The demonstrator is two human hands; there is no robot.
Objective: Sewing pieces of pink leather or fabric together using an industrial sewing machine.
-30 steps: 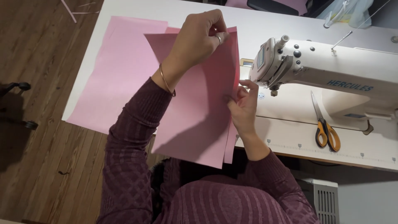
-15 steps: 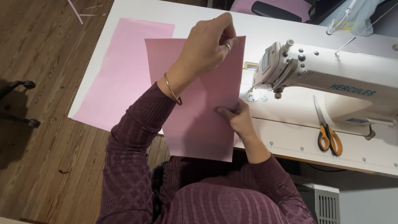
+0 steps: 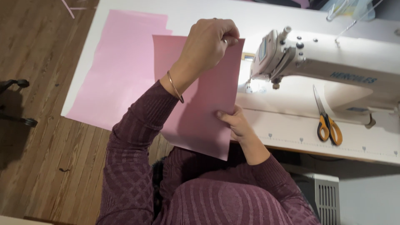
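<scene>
Seen from above, a person in a dark plum knitted sweater sits at a white sewing table and holds up a pink sheet in the centre of the frame. The left hand, with a thin bangle at the wrist, is closed in a pinch on the sheet's top edge near its upper right corner. The right hand grips the sheet's right edge lower down, thumb on the front and fingers hidden behind.

The sheet looks thin and light. It hangs flat with only a slight bow, so it seems soft enough to flop if held at one point; edges and corners, where both hands have it, look like the sound places to hold.

A second, larger pink piece lies flat at the upper left, its lower edge overhanging the table's front edge. Just right of the held sheet stands a cream industrial sewing machine, its lit needle area very near the sheet's right edge. Orange-handled scissors lie further right on the machine bed. Open room lies to the left, above the flat piece and the wooden floor.
</scene>
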